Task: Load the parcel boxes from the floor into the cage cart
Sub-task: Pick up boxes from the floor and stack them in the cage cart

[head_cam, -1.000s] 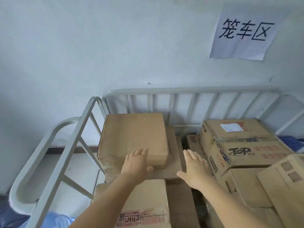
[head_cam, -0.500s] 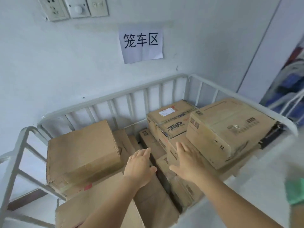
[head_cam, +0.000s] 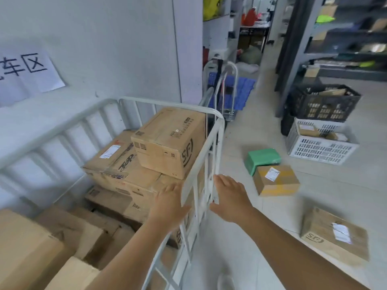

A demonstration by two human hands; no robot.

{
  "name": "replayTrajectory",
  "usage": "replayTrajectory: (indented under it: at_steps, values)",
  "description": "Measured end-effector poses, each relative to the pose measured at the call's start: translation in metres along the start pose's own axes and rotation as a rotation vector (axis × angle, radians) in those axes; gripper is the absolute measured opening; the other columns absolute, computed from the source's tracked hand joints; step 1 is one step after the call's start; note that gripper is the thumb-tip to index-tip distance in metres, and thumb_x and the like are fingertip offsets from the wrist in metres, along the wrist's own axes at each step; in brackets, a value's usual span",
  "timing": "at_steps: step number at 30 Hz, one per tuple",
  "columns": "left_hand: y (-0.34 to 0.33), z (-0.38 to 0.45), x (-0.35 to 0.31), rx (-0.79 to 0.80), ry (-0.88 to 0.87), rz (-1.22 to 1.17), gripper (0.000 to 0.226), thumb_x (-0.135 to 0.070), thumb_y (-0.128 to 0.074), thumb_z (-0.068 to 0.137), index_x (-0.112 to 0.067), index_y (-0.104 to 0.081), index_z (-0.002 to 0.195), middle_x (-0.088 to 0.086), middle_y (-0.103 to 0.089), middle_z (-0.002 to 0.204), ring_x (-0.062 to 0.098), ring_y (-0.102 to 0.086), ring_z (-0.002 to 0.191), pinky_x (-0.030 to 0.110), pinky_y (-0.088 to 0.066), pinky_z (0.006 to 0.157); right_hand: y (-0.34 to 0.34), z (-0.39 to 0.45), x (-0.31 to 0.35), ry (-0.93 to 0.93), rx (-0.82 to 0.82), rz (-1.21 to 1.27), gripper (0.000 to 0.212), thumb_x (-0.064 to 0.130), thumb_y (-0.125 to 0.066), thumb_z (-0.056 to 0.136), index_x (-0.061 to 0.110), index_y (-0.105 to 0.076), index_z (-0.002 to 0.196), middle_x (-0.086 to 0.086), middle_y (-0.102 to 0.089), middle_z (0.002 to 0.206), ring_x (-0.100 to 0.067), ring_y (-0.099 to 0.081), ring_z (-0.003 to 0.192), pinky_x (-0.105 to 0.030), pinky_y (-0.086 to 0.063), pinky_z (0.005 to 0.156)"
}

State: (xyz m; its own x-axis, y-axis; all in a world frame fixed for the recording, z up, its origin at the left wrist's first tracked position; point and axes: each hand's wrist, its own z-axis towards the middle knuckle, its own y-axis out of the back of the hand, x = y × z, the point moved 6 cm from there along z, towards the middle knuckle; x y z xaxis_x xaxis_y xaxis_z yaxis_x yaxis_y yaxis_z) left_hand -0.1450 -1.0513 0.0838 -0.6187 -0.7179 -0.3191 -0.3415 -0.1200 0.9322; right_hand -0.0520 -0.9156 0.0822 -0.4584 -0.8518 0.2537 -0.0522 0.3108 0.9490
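- Left hand [head_cam: 167,203], lower centre of frame: fingers straight and spread, holding nothing, inside the cage cart [head_cam: 211,130] rail, over the stacked cartons.
- Right hand [head_cam: 230,198], just right of it: fingers straight, palm down, holding nothing, outside the rail; contact with the rail cannot be told.
- SF carton [head_cam: 169,141], centre: topmost in the cart, resting on printed cartons below.
- Floor parcels, right side, three counted: green parcel [head_cam: 261,159], taped brown box [head_cam: 275,180] touching it, SF floor box [head_cam: 335,235] at lower right, apart.
- Crates, right: two, black crate [head_cam: 324,102] above white crate [head_cam: 320,141].
- Paper sign [head_cam: 27,72], upper left on wall.
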Motion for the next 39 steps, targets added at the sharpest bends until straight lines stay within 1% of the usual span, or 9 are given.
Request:
replayTrajectory:
  at_steps: [4, 7, 11, 15, 18, 25, 28, 32, 39]
  values:
    - [-0.025, 0.017, -0.059, 0.057, -0.109, 0.017, 0.075, -0.042, -0.054, 0.093, -0.016, -0.017, 0.154, 0.001, -0.028, 0.157, 0.020, -0.025, 0.144, 0.036, -0.023, 0.118, 0.005, -0.031, -0.067, -0.156, -0.020, 0.018, 0.080, 0.043, -0.054, 0.094, 0.016, -0.010, 0.155, -0.002, -0.018, 0.159, -0.025, -0.017, 0.146, -0.039, -0.019, 0.117]
    - [-0.042, 0.029, -0.104, 0.110, -0.189, 0.031, 0.074, -0.041, -0.052, 0.095, -0.016, -0.016, 0.154, 0.001, -0.027, 0.157, 0.021, -0.026, 0.144, 0.035, -0.023, 0.116, 0.005, -0.045, -0.120, -0.266, -0.013, 0.027, 0.086, 0.046, -0.054, 0.094, 0.016, -0.004, 0.156, -0.002, -0.010, 0.162, -0.024, -0.010, 0.149, -0.040, -0.014, 0.119]
    - [-0.070, 0.057, -0.164, 0.166, -0.297, 0.064, 0.074, -0.041, -0.049, 0.096, -0.015, -0.014, 0.155, 0.001, -0.024, 0.159, 0.019, -0.021, 0.146, 0.033, -0.019, 0.118, 0.009, -0.053, -0.192, -0.377, -0.010, 0.033, 0.084, 0.046, -0.053, 0.094, 0.014, -0.006, 0.155, -0.003, -0.011, 0.162, -0.024, -0.013, 0.148, -0.041, -0.016, 0.117]
    - [-0.100, 0.091, -0.230, 0.221, -0.349, 0.124, 0.074, -0.043, -0.049, 0.095, -0.016, -0.015, 0.154, 0.002, -0.028, 0.157, 0.019, -0.028, 0.142, 0.033, -0.024, 0.116, 0.011, -0.055, -0.267, -0.453, 0.002, 0.034, 0.082, 0.047, -0.054, 0.093, 0.013, -0.011, 0.154, -0.005, -0.017, 0.159, -0.026, -0.019, 0.145, -0.041, -0.020, 0.116]
    - [-0.123, 0.118, -0.284, 0.249, -0.380, 0.182, 0.073, -0.045, -0.047, 0.096, -0.018, -0.012, 0.155, 0.001, -0.026, 0.158, 0.019, -0.026, 0.144, 0.034, -0.024, 0.115, 0.016, -0.057, -0.327, -0.512, 0.013, 0.047, 0.084, 0.048, -0.053, 0.093, 0.014, -0.008, 0.155, -0.004, -0.013, 0.161, -0.027, -0.016, 0.146, -0.042, -0.019, 0.118]
    - [-0.178, 0.168, -0.399, 0.325, -0.483, 0.292, 0.070, -0.045, -0.044, 0.097, -0.014, -0.015, 0.153, 0.004, -0.031, 0.155, 0.021, -0.030, 0.141, 0.034, -0.026, 0.113, 0.023, -0.081, -0.458, -0.666, 0.008, 0.088, 0.082, 0.048, -0.057, 0.090, 0.015, -0.015, 0.153, -0.002, -0.022, 0.157, -0.024, -0.022, 0.144, -0.039, -0.021, 0.116]
    - [-0.206, 0.181, -0.437, 0.362, -0.541, 0.352, 0.070, -0.047, -0.043, 0.097, -0.013, -0.016, 0.152, 0.005, -0.033, 0.153, 0.022, -0.033, 0.139, 0.034, -0.029, 0.112, 0.018, -0.099, -0.501, -0.750, 0.022, 0.116, 0.082, 0.048, -0.058, 0.090, 0.015, -0.015, 0.152, -0.002, -0.022, 0.157, -0.023, -0.022, 0.144, -0.039, -0.023, 0.115]
    - [-0.243, 0.195, -0.486, 0.429, -0.637, 0.415, 0.069, -0.045, -0.042, 0.099, -0.012, -0.015, 0.153, 0.006, -0.034, 0.152, 0.022, -0.034, 0.139, 0.034, -0.030, 0.111, 0.006, -0.122, -0.550, -0.862, 0.033, 0.158, 0.086, 0.049, -0.056, 0.090, 0.016, -0.009, 0.154, 0.000, -0.015, 0.160, -0.022, -0.018, 0.146, -0.037, -0.019, 0.116]
    - [-0.307, 0.239, -0.555, 0.525, -0.719, 0.436, 0.071, -0.046, -0.044, 0.097, -0.013, -0.014, 0.153, 0.006, -0.033, 0.153, 0.023, -0.035, 0.139, 0.034, -0.032, 0.112, -0.003, -0.135, -0.627, -1.030, 0.035, 0.219, 0.087, 0.048, -0.056, 0.091, 0.015, -0.007, 0.154, 0.001, -0.018, 0.159, -0.020, -0.019, 0.146, -0.036, -0.021, 0.116]
